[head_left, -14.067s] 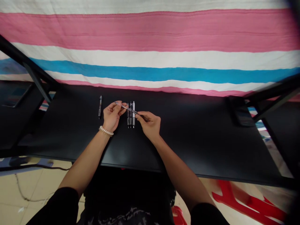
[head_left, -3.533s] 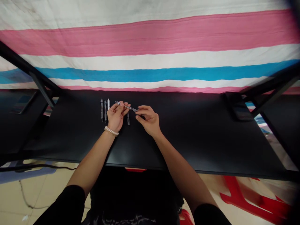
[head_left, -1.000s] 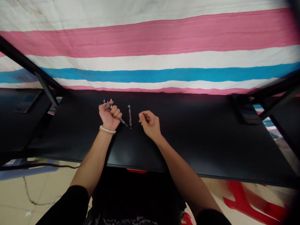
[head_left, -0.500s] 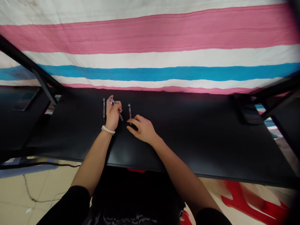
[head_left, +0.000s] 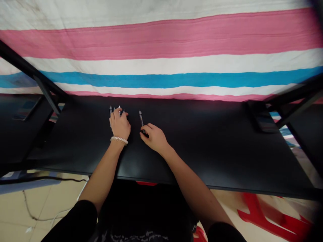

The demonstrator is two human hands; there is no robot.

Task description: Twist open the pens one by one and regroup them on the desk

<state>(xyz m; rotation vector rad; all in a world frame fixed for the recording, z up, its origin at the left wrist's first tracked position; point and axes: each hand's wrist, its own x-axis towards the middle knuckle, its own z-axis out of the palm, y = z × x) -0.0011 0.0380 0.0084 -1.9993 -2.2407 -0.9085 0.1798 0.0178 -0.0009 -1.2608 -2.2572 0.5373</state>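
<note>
My left hand (head_left: 120,125), with a bead bracelet at the wrist, lies palm down on a row of pens (head_left: 114,109) on the black table (head_left: 202,144). Only the pens' far tips show past the fingers. The fingers curl over the rightmost one, a dark pen (head_left: 123,111). To the right a single grey pen (head_left: 140,117) lies alone, pointing away from me. My right hand (head_left: 154,137) rests on the table and pinches this pen's near end between thumb and forefinger.
A cloth with pink, white and blue stripes (head_left: 161,50) hangs behind the table. Black frame bars (head_left: 37,80) slant at both sides. A dark flat object (head_left: 259,116) lies at the right. A red plastic stool (head_left: 272,215) stands on the floor below.
My left hand has carried its pen to the row on the left and come down flat over it. My right hand has reached forward and closed on the single pen's near end.
</note>
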